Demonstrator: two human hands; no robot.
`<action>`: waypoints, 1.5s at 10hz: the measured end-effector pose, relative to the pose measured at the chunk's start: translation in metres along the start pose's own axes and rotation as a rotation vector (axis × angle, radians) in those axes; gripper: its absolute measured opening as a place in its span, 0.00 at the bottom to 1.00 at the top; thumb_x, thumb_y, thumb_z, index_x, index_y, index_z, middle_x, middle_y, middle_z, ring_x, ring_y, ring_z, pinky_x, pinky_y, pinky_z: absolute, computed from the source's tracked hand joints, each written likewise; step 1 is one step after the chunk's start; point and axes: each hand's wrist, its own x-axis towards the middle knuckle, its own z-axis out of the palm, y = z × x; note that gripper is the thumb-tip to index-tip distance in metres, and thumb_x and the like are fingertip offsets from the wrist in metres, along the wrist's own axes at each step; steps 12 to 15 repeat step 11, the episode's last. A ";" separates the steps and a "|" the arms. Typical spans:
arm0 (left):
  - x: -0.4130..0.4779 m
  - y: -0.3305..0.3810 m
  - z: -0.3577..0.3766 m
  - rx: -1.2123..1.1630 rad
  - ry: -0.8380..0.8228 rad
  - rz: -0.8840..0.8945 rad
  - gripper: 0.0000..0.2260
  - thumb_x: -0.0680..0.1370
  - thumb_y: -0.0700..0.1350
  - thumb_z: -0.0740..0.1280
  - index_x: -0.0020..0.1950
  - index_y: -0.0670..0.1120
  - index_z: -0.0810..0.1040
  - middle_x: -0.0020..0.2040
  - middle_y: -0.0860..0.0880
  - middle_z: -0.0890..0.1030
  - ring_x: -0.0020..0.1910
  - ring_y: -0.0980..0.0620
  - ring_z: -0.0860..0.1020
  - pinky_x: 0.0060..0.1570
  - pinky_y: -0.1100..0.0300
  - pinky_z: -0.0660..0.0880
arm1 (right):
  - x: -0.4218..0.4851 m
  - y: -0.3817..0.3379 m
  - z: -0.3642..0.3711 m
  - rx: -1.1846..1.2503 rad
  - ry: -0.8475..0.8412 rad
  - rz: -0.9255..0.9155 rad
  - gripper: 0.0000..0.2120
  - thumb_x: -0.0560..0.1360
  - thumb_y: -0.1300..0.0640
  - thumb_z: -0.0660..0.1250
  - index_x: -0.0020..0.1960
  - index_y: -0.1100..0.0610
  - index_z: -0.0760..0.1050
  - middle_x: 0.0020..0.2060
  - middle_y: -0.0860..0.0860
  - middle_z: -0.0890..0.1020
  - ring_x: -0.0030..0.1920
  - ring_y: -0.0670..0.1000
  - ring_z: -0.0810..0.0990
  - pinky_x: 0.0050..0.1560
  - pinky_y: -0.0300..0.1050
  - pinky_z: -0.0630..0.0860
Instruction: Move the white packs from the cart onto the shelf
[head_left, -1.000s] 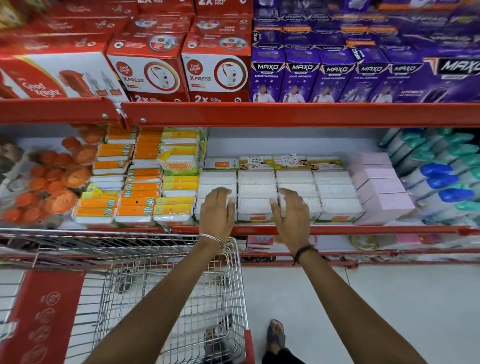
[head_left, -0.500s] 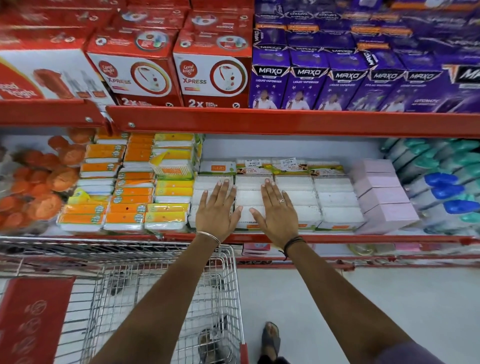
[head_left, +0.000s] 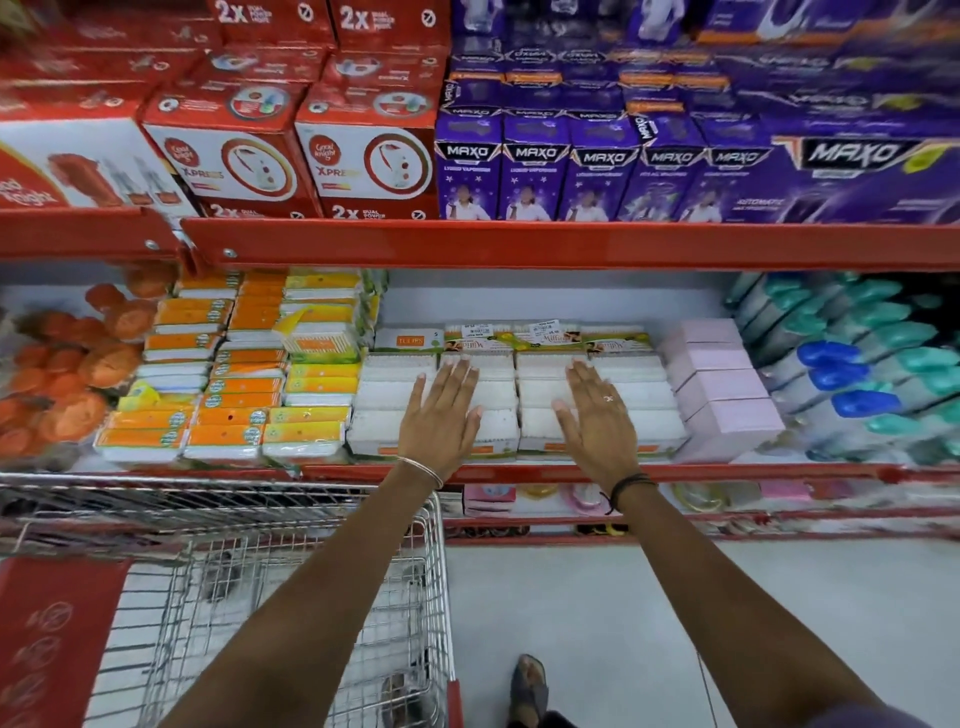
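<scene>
Several white packs (head_left: 498, 387) lie in flat stacks on the middle of the red-edged shelf (head_left: 727, 472), in rows from the front lip to the back. My left hand (head_left: 441, 415) rests flat on the left stacks, fingers spread and holding nothing. My right hand (head_left: 597, 415) lies flat on the right stacks, fingers apart, with a ring showing. The wire cart (head_left: 291, 597) stands below at the left, and I see no white pack in the part of its basket that shows.
Orange and yellow packs (head_left: 234, 384) fill the shelf left of the white ones, and pink boxes (head_left: 722, 389) sit to the right, then blue and green bottles (head_left: 857, 374). Red and purple cartons (head_left: 535, 171) stand on the shelf above. My sandalled foot (head_left: 527, 686) is on the grey floor.
Both hands went from curled over the front packs to flat on top of them, then slid apart, the right hand moving to the right. The view shifted slightly downward.
</scene>
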 end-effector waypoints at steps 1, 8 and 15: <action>0.010 0.029 0.006 -0.027 -0.042 0.035 0.27 0.77 0.55 0.41 0.74 0.47 0.51 0.77 0.47 0.55 0.76 0.49 0.53 0.74 0.47 0.50 | 0.002 0.022 -0.006 -0.053 -0.017 0.046 0.33 0.76 0.39 0.40 0.75 0.57 0.54 0.75 0.56 0.61 0.75 0.53 0.58 0.75 0.54 0.54; 0.022 0.065 0.043 0.063 -0.111 -0.014 0.33 0.76 0.61 0.30 0.74 0.47 0.55 0.75 0.47 0.62 0.74 0.49 0.59 0.73 0.48 0.53 | 0.010 0.045 0.008 -0.115 -0.058 0.017 0.31 0.77 0.43 0.39 0.74 0.58 0.56 0.74 0.55 0.63 0.75 0.52 0.59 0.75 0.54 0.56; 0.009 0.074 0.011 0.021 -0.031 -0.022 0.31 0.76 0.61 0.30 0.75 0.48 0.46 0.77 0.49 0.51 0.76 0.52 0.49 0.74 0.47 0.46 | -0.004 0.023 -0.009 -0.094 -0.007 -0.070 0.39 0.73 0.36 0.28 0.76 0.56 0.49 0.77 0.52 0.55 0.77 0.49 0.51 0.76 0.49 0.41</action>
